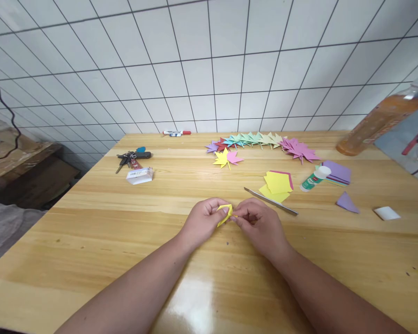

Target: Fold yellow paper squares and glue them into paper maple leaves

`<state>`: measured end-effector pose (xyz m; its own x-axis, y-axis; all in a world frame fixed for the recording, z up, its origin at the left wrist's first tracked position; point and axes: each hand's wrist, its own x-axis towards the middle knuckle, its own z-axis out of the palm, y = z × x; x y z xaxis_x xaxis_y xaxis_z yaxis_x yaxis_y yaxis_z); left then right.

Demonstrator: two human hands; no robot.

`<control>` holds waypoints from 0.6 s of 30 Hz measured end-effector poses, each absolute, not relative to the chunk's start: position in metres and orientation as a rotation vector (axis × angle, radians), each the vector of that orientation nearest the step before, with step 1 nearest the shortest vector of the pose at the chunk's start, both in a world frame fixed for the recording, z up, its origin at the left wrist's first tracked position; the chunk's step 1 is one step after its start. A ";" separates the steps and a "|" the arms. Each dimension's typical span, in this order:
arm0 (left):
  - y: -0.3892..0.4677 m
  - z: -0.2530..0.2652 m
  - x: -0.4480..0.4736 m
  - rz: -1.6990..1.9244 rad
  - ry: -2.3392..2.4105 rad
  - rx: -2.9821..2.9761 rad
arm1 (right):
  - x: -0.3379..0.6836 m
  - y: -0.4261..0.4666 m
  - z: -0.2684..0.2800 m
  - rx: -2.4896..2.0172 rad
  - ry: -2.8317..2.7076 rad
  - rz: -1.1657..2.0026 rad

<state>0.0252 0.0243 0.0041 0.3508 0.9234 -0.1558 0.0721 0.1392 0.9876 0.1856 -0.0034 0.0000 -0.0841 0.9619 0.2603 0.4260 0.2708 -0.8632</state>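
Note:
Between my two hands is a small folded piece of yellow paper, held just above the wooden table. My left hand grips it from the left, thumb on its face. At its right edge, the fingertips of my right hand pinch the paper. A thin metal strip, perhaps a blade or ruler, lies slantwise beyond my right hand. Behind it are several yellow paper sheets with a dark pink one under them. A glue stick with a white cap rests to their right.
Folded paper leaves in several colours line the back by the tiled wall. Purple sheets, a purple triangle, a white eraser-like block and a bottle are on the right. Keys, a small box and markers are at left.

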 end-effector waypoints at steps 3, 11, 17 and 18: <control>0.023 0.008 0.026 0.807 0.999 1.283 | 0.187 -0.003 -0.001 -1.329 -1.660 0.753; 0.022 0.007 0.028 0.820 0.963 1.192 | 0.187 -0.003 0.000 -1.406 -1.645 0.731; 0.023 0.007 0.030 0.835 0.945 1.122 | 0.188 -0.004 -0.001 -1.273 -1.644 0.721; 0.024 0.007 0.029 0.839 0.941 1.117 | 0.187 -0.003 -0.002 -1.273 -1.642 0.723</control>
